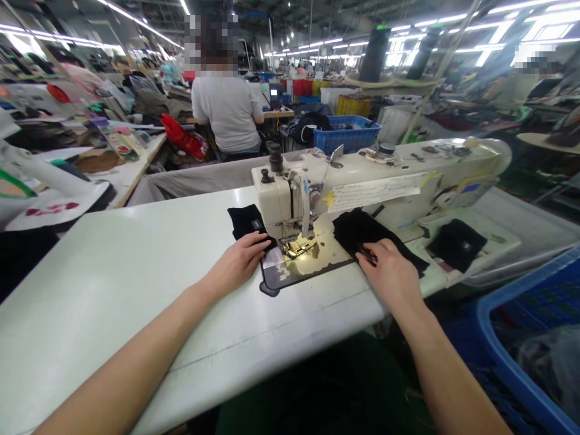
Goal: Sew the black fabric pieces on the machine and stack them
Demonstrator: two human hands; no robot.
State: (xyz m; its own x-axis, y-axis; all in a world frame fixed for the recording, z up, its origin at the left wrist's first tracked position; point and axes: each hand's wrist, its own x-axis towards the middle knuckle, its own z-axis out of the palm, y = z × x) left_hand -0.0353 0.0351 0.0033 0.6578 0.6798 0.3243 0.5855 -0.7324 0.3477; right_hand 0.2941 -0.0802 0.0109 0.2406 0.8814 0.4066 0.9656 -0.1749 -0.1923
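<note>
My left hand (pixel 244 258) lies with its fingers stretched out over the edge of a small black fabric piece (pixel 247 219), just left of the needle area. That piece carries a small light label. The sewing machine (pixel 290 202) stands between my hands, its presser foot (pixel 301 246) lit over the metal plate. To the right, my right hand (pixel 393 272) is closed around a small dark tool (pixel 368 255) with a slight shine; its kind is unclear. Its fingers rest at the near edge of a black fabric stack (pixel 367 226) under the machine arm.
Another black fabric piece (pixel 457 244) lies at the right end. A blue basket (pixel 487 326) stands low by my right arm. The white tabletop (pixel 136 266) extends left. Behind the machine are thread cones (pixel 375 54), a blue crate (pixel 347 138) and a seated person (pixel 226 112).
</note>
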